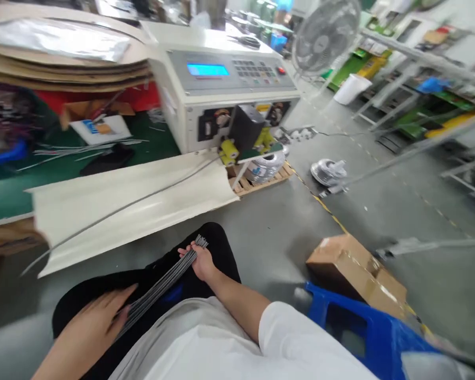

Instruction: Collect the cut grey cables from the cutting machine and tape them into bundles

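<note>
On the person's lap, at six o'clock in the view, a bundle of thin grey cut wires [162, 285] lies slanted across the black trousers [221, 248], its far end clenched in the right hand [201, 262] and its near end pressed under the flat, open fingers of the left hand [97, 322], a hold that seems meant to keep the strands squared together. At twelve o'clock stands the cream box-shaped wire-cutting machine [221, 79] with its blue lit screen, and the long cream curved trough [130, 203] runs from its outlet toward nine o'clock, carrying one grey wire [142, 199]; a brown cardboard box [356, 269] sits at four o'clock on the grey floor.
</note>
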The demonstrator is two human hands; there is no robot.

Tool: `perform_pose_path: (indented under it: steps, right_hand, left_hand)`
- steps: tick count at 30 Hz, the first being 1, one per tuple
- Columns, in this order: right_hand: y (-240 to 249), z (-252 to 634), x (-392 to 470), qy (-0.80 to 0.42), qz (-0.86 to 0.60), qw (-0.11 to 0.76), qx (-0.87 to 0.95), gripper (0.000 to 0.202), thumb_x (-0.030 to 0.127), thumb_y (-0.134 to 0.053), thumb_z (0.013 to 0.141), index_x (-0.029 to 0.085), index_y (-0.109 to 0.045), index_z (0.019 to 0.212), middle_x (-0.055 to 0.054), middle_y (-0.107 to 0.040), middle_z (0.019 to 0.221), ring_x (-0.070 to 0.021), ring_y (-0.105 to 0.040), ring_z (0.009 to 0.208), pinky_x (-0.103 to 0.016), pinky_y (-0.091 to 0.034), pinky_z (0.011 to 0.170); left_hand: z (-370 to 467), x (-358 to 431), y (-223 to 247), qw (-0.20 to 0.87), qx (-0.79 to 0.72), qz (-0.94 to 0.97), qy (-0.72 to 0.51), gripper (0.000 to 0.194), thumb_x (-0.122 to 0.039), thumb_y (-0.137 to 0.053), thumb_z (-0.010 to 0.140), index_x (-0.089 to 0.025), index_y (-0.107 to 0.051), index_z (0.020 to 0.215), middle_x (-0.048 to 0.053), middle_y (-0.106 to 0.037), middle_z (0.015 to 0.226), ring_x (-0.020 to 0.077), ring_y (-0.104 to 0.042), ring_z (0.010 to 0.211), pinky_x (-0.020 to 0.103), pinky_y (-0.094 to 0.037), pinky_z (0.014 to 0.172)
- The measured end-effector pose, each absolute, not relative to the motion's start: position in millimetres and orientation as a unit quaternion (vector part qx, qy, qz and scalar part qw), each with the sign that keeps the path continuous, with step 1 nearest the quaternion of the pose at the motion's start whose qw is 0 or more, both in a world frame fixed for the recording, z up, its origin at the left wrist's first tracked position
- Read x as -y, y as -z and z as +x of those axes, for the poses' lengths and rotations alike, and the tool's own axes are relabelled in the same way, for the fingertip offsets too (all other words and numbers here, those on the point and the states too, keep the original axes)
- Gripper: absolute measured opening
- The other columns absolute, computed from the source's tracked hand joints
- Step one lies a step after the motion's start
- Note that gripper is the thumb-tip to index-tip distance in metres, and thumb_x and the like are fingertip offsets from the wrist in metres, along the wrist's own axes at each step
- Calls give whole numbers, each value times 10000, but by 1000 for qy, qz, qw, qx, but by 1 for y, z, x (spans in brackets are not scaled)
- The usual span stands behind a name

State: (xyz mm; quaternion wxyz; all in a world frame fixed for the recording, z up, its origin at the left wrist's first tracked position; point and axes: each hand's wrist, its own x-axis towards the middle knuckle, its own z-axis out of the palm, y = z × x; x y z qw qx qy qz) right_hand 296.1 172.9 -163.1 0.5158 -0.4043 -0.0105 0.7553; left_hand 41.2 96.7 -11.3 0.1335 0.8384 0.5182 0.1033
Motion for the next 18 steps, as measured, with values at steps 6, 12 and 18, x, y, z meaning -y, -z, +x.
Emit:
perform_pose_path:
  steps: [6, 12, 18]
  right_hand:
    - [166, 294, -175, -755, -414, 507, 32, 237, 350, -745, 761, 209, -581, 858, 12, -604, 729, -208, -679, 767, -392, -539, 764]
    - [174, 296, -175, -753, -408, 513, 63, 268, 366, -733, 776, 192, -626, 949, 32, -558, 682, -153, -599, 637, -373, -531, 720]
    - [169, 299, -179, -764, -408, 495, 62, 233, 379, -731, 786, 183, -644, 876, 12, -587, 698, -166, -625, 673, -377, -530, 754]
  left_hand:
    - [108, -197, -54, -32, -517, 837, -178, 365, -305, -515, 914, -259, -576, 1271, 77, -607, 1267, 252, -533, 1202, 428, -400, 1051]
    - [106, -245, -43, -106, -596, 784, -140, 631, -511, -448, 934, -146, -382, 1445, 182, -473, 1387, 356, -436, 1272, 487, -386, 1017]
    - [67, -216, -21, -87, -599, 790, -90, 468, -487, -435, 944, -238, -522, 1330, 94, -624, 1119, 271, -578, 1010, 391, -433, 829]
